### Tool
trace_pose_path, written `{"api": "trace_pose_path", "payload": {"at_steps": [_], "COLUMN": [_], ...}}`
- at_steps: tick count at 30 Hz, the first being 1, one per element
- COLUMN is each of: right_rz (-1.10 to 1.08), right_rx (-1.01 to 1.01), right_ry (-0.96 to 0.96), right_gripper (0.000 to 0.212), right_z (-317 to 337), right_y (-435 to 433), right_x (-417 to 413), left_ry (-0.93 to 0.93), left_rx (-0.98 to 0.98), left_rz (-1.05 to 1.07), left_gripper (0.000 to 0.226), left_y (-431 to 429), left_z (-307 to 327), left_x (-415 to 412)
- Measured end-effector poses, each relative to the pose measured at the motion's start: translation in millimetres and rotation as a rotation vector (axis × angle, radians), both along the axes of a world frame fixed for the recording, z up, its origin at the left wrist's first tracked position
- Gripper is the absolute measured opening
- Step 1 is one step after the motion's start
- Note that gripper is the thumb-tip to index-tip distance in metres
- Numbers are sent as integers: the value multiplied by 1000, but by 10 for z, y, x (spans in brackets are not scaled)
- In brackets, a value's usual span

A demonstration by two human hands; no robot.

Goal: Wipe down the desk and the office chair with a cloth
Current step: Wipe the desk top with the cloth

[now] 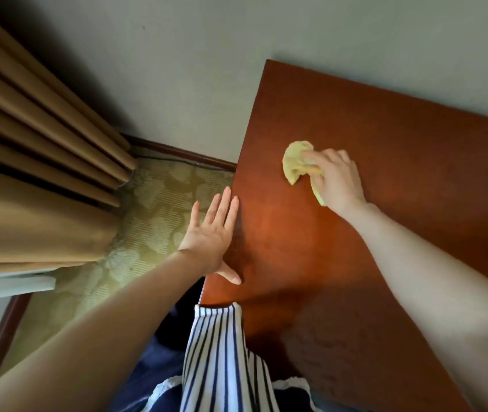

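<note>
A reddish-brown wooden desk (385, 179) fills the right half of the view, its far edge against the wall. My right hand (336, 181) holds a bunched yellow cloth (295, 162) down on the desk top, fingers curled over it. My left hand (211, 236) lies flat with straight fingers along the desk's left edge, thumb on the top near the front corner. No office chair is in view.
Tan curtains (37, 162) hang at the left down to a patterned green carpet (159, 209). A dark baseboard (183, 153) with a cable along it runs under the grey wall. A striped cloth strip (219, 358) hangs from my front by the desk's near corner.
</note>
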State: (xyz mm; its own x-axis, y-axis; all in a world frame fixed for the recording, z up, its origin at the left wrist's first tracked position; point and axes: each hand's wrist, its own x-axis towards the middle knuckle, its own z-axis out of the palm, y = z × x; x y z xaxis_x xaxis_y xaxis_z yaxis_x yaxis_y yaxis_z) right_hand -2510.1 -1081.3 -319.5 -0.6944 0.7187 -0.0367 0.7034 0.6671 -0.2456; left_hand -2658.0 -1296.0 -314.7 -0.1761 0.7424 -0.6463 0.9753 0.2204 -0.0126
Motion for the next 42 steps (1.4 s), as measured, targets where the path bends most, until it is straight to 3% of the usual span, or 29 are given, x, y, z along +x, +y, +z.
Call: {"api": "trace_pose_path", "payload": {"at_steps": [5,8,16,24,28,33,37,42], "right_rz": [-448,-516,160,697,889,587,225,-243], "right_rx": [3,4,11,-118,-56,-44,-37,-23], "right_ry": [131,160,209,202,132,89,86,146], "right_gripper": [31,28,25,30,27,36,26,24], "right_z": [-43,-102,-109,-57,13,66,81,-4], "right_y": [118,42,-465,-1014,-953,-495,-54,253], "right_x": [-648,-838,-217,607,735,380,-72,-755], "left_ry": [2,-3,-14,15,15,-51,-281,-349], "left_rx": [14,41,56,47,45,93,231,311], "left_rz": [10,33,77,50,31,49,183,306], "left_gripper": [158,158,160,157,156,148,126,112], "left_y": [-25,-40,-38,-44,-45,-43,-115,-241], "left_z": [-29,-50,-83,-23,-3,-32,-88,-169], "left_x": [3,-24,-64,-28,3,-3,-84,-217]}}
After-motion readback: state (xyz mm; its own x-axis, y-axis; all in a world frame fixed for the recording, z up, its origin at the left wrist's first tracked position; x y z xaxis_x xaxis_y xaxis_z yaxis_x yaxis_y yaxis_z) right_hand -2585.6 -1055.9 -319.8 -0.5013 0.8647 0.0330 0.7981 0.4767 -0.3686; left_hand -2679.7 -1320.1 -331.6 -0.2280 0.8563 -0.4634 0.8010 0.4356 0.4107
